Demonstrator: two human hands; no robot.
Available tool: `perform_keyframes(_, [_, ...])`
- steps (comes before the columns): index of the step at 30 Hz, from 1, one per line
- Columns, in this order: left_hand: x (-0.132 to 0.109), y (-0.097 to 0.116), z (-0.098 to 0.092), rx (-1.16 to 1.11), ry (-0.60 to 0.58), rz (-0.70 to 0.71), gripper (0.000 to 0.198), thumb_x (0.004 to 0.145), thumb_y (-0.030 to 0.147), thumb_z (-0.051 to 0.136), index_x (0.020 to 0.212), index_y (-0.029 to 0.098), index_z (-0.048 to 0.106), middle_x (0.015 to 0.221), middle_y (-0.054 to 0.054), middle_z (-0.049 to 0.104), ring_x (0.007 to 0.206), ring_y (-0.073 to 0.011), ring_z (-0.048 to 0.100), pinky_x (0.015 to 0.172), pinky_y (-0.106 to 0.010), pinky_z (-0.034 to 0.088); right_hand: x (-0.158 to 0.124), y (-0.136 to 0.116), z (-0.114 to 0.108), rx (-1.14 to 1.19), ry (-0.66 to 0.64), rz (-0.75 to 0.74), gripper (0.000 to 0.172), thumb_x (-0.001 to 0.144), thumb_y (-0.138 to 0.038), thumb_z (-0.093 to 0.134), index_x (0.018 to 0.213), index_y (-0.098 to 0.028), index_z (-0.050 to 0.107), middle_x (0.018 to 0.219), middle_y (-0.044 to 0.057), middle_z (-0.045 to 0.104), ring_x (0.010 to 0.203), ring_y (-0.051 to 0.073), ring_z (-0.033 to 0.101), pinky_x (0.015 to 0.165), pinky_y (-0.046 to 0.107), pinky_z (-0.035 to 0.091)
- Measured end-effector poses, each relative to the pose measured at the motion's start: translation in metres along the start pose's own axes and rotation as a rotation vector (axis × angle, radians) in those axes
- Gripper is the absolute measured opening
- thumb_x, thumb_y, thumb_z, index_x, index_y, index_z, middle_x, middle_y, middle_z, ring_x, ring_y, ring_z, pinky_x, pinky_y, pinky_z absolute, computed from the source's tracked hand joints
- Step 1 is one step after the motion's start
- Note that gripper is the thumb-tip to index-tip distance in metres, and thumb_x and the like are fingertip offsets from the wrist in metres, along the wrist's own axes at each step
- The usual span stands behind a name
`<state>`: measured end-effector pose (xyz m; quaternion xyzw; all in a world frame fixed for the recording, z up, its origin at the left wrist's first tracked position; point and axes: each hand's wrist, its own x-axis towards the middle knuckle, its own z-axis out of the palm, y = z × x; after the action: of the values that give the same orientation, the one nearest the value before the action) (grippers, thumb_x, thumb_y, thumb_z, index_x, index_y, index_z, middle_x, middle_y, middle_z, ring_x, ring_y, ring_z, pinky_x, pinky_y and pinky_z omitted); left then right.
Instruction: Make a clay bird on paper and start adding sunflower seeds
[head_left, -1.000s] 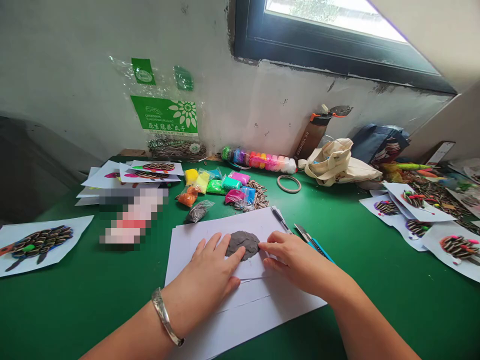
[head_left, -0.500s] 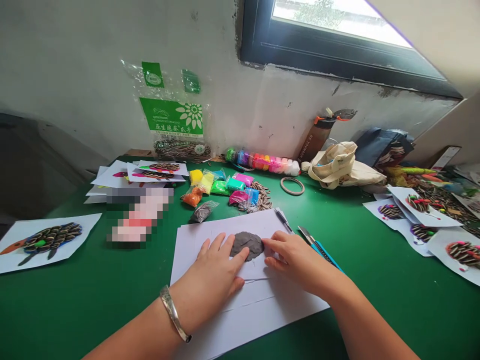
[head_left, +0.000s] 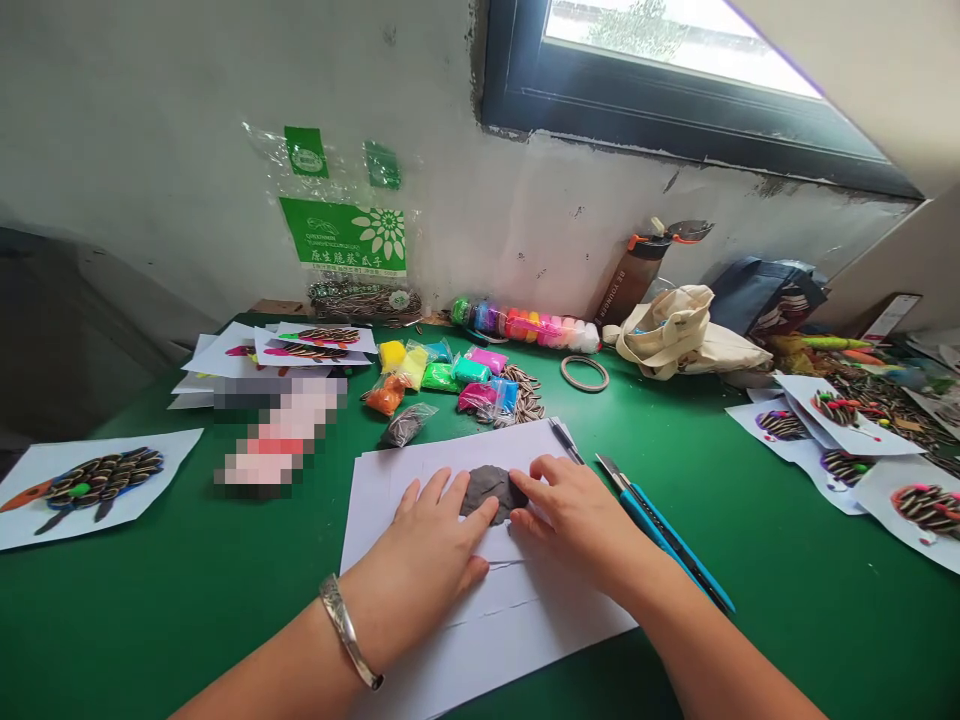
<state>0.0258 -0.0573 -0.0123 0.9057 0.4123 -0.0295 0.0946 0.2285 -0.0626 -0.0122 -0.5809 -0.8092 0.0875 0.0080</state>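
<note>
A flat grey clay patch (head_left: 486, 484) lies on a stack of white paper sheets (head_left: 450, 620) on the green table (head_left: 150, 600). My left hand (head_left: 433, 545), with a silver bracelet at the wrist, lies flat with its fingers spread; the fingertips rest on the clay's left edge. My right hand (head_left: 574, 515) has its fingers stretched flat over the clay's right side, covering part of it. Neither hand holds anything.
A blue utility knife (head_left: 660, 530) and a pen (head_left: 564, 440) lie right of the paper. Coloured clay packets (head_left: 442, 375) and sunflower seeds (head_left: 525, 395) sit behind it. Finished seed pictures (head_left: 86, 480) lie left and right (head_left: 847, 430). A cloth bag (head_left: 679, 335), bottle (head_left: 634, 275) and tape ring (head_left: 583, 372) stand by the wall.
My right hand has slid left further onto the clay, hiding more of its right side. My left hand has stayed in place.
</note>
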Motion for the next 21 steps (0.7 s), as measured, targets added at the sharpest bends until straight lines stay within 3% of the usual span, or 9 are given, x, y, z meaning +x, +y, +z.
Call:
perform_keyframes(14, [-0.0014,-0.0016,0.0016,-0.014,0.037,0.007,0.051,0.083,0.031,0.065,0.132,0.028,0.052,0.135,-0.017,0.051,0.127,-0.0377,0.044,0.1,-0.06,0.04,0.0029,-0.0015,0.003,-0.002,0.003,0.008,0.034,0.091,-0.035,0.055,0.125,-0.027,0.059,0.11,0.008,0.061,0.098,0.023,0.058,0.081,0.034,0.038])
perform_keyframes(21, [-0.0013,0.0009,-0.0024,-0.026,0.011,-0.001,0.053,0.082,0.028,0.066,0.134,0.026,0.052,0.138,-0.019,0.05,0.13,-0.041,0.041,0.101,-0.063,0.038,0.0053,0.0018,0.0075,0.015,0.024,-0.002,0.037,0.094,-0.042,0.051,0.127,-0.029,0.057,0.11,0.008,0.061,0.096,0.023,0.058,0.079,0.034,0.038])
